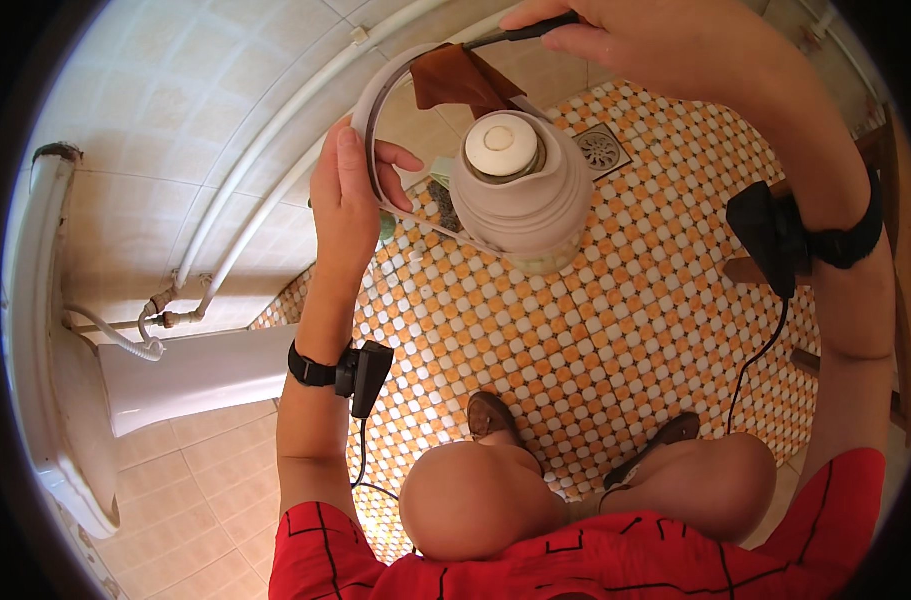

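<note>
A pale pinkish-beige thermos jug (525, 205) with a white stopper (500, 146) is in front of me over the tiled floor. My left hand (347, 190) is closed around the side of its large curved carrying handle (377, 90). My right hand (605, 45) grips a thin tool by its black handle (543, 27). The tool's far end reaches the top of the carrying handle, and I cannot make out its tip. Beside it hangs a brown piece of what looks like cloth (453, 78), partly across the carrying handle.
A round floor drain (600, 150) lies right of the jug. White pipes (260, 150) run along the tiled wall at left, near a white basin (75, 430) and its pedestal (200, 370). Wooden furniture (880, 160) stands at far right. My shoes (495, 418) are below.
</note>
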Tool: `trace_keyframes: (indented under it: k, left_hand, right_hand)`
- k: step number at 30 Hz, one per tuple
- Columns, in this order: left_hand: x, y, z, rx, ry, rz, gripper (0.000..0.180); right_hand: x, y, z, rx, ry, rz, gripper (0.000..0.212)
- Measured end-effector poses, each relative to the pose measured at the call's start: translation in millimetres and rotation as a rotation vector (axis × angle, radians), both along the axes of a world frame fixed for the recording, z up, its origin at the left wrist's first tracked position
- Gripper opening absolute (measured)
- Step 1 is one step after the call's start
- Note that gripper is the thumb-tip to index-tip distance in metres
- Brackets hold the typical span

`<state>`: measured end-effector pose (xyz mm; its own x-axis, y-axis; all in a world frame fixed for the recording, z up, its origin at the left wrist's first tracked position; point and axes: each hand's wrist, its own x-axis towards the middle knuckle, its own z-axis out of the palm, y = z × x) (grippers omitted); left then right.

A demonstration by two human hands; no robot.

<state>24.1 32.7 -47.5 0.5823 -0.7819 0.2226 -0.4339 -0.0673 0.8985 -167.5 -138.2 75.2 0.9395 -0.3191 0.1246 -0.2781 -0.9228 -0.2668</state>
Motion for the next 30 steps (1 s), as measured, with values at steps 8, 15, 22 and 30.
trace_keyframes:
  k: [8, 15, 22, 30]
  left_hand:
    - [-12.4, -4.8, 5.7, -0.057, 0.026, -0.069, 0.042]
    - [-18.7, -7.2, 7.1, -0.102, -0.025, -0.049, 0.045]
    - [-13.0, -3.7, 0.2, -0.184, 0.039, 0.032, 0.047]
    - [-7.1, -10.8, -2.3, -0.183, -0.22, -0.035, 0.048]
  right_hand:
    - [12.2, 7.6, 50.0, -0.07, 0.27, 0.241, 0.02]
    - [12.6, 50.2, 5.0, -0.35, -0.243, 0.181, 0.017]
    - [-7.2, 89.6, -13.0, -0.394, 0.036, 0.211, 0.02]
    - [-20.5, 70.5, -15.7, -0.458, -0.009, 0.185, 0.029]
